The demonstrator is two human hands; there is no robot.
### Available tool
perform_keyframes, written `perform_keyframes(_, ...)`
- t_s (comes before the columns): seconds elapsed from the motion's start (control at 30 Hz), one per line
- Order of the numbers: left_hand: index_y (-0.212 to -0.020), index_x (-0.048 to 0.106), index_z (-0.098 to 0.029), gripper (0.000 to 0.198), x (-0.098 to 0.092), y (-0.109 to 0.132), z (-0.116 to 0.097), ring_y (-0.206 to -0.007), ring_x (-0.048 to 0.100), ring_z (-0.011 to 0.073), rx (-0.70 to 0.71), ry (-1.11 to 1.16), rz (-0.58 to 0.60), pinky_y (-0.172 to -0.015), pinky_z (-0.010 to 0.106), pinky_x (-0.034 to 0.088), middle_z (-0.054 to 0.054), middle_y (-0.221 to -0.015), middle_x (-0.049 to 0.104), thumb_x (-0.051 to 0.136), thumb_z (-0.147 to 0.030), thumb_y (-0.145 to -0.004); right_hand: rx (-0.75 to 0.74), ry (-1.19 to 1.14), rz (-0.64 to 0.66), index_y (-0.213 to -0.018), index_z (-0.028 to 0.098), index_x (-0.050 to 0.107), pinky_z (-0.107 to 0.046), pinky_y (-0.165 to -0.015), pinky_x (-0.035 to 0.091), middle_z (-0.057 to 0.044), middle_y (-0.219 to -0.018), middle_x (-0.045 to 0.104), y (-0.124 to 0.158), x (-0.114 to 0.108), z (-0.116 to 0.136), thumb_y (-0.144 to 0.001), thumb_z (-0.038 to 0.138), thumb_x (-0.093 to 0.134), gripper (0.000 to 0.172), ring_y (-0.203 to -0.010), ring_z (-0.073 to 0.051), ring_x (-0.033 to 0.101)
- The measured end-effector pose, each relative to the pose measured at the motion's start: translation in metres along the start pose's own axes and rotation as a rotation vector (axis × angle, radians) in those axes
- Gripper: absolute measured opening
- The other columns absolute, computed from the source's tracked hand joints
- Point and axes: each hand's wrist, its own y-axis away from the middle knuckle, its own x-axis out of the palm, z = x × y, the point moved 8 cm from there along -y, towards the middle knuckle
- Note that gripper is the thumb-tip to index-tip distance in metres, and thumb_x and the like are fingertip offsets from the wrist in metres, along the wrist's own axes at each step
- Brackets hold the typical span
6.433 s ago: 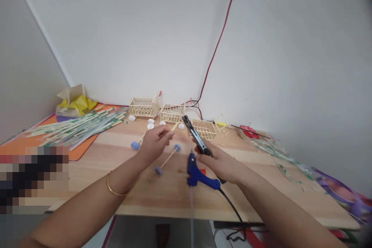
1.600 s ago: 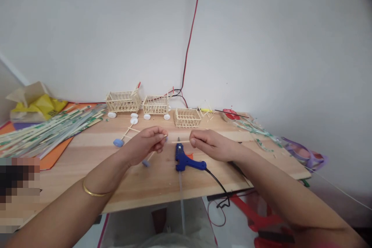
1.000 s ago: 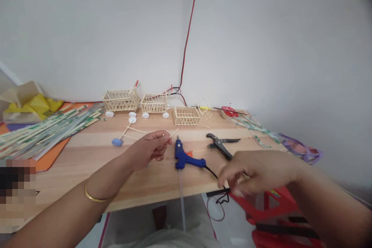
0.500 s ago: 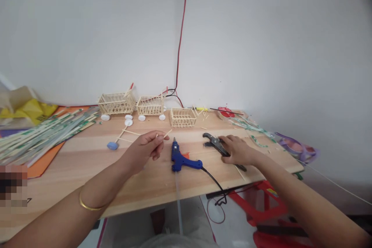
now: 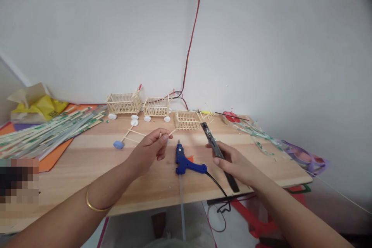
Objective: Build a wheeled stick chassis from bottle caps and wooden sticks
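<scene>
My left hand (image 5: pixel 155 145) is closed in a pinch on a short thin wooden stick (image 5: pixel 172 132), whose tip points right. My right hand (image 5: pixel 232 161) is wrapped round a pair of dark pliers (image 5: pixel 213 143), held tilted above the table with the jaws pointing away from me. Between the hands lies a blue glue gun (image 5: pixel 186 163), nozzle away from me, with a clear glue stick (image 5: pixel 182 201) out of its back. Left of it is a stick frame (image 5: pixel 127 135) with a blue wheel (image 5: pixel 118 145) and white wheels. A small stick basket (image 5: pixel 187 120) stands just behind.
Two wheeled stick carts (image 5: pixel 124 104) stand near the wall. Many wooden strips (image 5: pixel 52 131) lie on an orange sheet at left. A red dish (image 5: pixel 231 116) and plastic wrapping (image 5: pixel 258 133) lie at back right. The glue gun's black cord (image 5: pixel 219 186) hangs over the front edge.
My right hand has lifted the pliers off the table and turned them more upright. My left hand still pinches the stick. The view has shifted slightly left.
</scene>
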Motion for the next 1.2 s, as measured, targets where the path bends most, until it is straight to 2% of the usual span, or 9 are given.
perform_keyframes(0.13, -0.086, 0.054, -0.017, 0.023, 0.000, 0.000, -0.003, -0.046, 0.024, 0.0047, -0.006, 0.070, 0.012, -0.046, 0.018, 0.028, -0.009, -0.054, 0.028, 0.057, -0.039, -0.085, 0.236, -0.825, 0.171, -0.103, 0.017, 0.059, -0.032, -0.066, 0.046, -0.003, -0.079, 0.053, -0.014, 0.046, 0.021, -0.075, 0.059, 0.053, 0.051, -0.072, -0.016, 0.052)
perform_keyframes(0.23, -0.080, 0.054, -0.016, 0.024, -0.002, 0.000, -0.006, -0.048, 0.032, 0.0052, 0.016, 0.107, 0.003, -0.050, 0.021, 0.035, -0.007, -0.057, 0.038, 0.056, -0.040, -0.086, 0.198, -1.079, 0.276, -0.105, 0.018, 0.059, -0.034, -0.072, 0.047, -0.005, -0.087, 0.056, -0.024, 0.060, 0.041, -0.072, 0.061, 0.055, 0.055, -0.078, -0.017, 0.052)
perform_keyframes(0.4, -0.078, 0.054, -0.016, 0.019, 0.012, 0.003, -0.007, -0.078, 0.057, 0.0147, 0.036, 0.218, 0.102, -0.076, 0.031, 0.046, 0.003, -0.080, 0.058, 0.059, -0.033, -0.085, 0.262, -1.110, 0.599, -0.100, 0.014, 0.060, -0.032, -0.074, 0.045, -0.009, -0.095, 0.060, -0.023, 0.094, 0.048, -0.066, 0.051, 0.069, 0.051, -0.080, -0.016, 0.052)
perform_keyframes(0.53, -0.079, 0.049, -0.018, 0.020, 0.034, 0.011, -0.001, -0.060, 0.058, 0.0165, -0.059, 0.353, 0.324, -0.061, 0.034, 0.047, 0.001, -0.068, 0.054, 0.053, -0.036, -0.088, 0.257, -1.080, 0.792, -0.101, 0.014, 0.058, -0.030, -0.072, 0.043, -0.012, -0.099, 0.061, -0.022, 0.122, 0.053, -0.064, 0.061, 0.068, 0.061, -0.084, -0.017, 0.056)
perform_keyframes(0.73, -0.081, 0.053, -0.017, 0.021, 0.022, 0.008, 0.007, -0.048, 0.045, 0.0084, -0.128, 0.379, 0.205, -0.045, 0.022, 0.038, -0.001, -0.065, 0.051, 0.057, -0.037, -0.085, 0.182, -1.007, 0.823, -0.113, 0.017, 0.051, -0.043, -0.086, 0.041, -0.017, -0.112, 0.059, -0.024, 0.127, 0.061, -0.058, 0.088, 0.045, 0.090, -0.106, -0.028, 0.054)
perform_keyframes(0.87, -0.076, 0.057, -0.014, 0.021, 0.016, 0.007, 0.001, -0.067, 0.055, 0.0112, -0.050, 0.328, 0.130, -0.064, 0.024, 0.046, 0.003, -0.074, 0.057, 0.062, -0.032, -0.082, 0.213, -0.952, 0.924, -0.127, 0.022, 0.040, -0.044, -0.094, 0.037, -0.015, -0.121, 0.054, -0.007, 0.126, 0.060, -0.057, 0.073, 0.066, 0.091, -0.113, -0.028, 0.051)
perform_keyframes(1.0, -0.078, 0.057, -0.014, 0.022, 0.019, 0.007, -0.001, -0.075, 0.057, 0.0146, -0.024, 0.265, 0.172, -0.073, 0.030, 0.045, 0.004, -0.078, 0.060, 0.058, -0.035, -0.085, 0.186, -0.897, 0.814, -0.123, 0.019, 0.045, -0.041, -0.094, 0.037, -0.010, -0.106, 0.058, -0.004, 0.119, 0.054, -0.067, 0.043, 0.072, 0.067, -0.102, -0.023, 0.055)
perform_keyframes(1.1, -0.085, 0.059, -0.015, 0.022, 0.008, 0.004, -0.008, -0.080, 0.057, 0.0148, 0.078, 0.076, 0.084, -0.076, 0.030, 0.044, 0.004, -0.084, 0.061, 0.054, -0.035, -0.088, 0.036, -0.668, 0.518, -0.119, 0.018, 0.049, -0.036, -0.086, 0.039, -0.005, -0.094, 0.055, -0.017, 0.092, 0.048, -0.071, 0.029, 0.067, 0.052, -0.092, -0.019, 0.053)
perform_keyframes(1.2, -0.081, 0.058, -0.014, 0.026, -0.004, 0.004, -0.018, -0.070, 0.056, 0.0110, 0.173, -0.138, -0.031, -0.071, 0.027, 0.043, 0.002, -0.079, 0.060, 0.049, -0.037, -0.091, -0.074, -0.342, 0.219, -0.126, 0.024, 0.041, -0.033, -0.080, 0.039, -0.002, -0.093, 0.051, -0.025, 0.054, 0.045, -0.076, 0.024, 0.060, 0.053, -0.087, -0.017, 0.050)
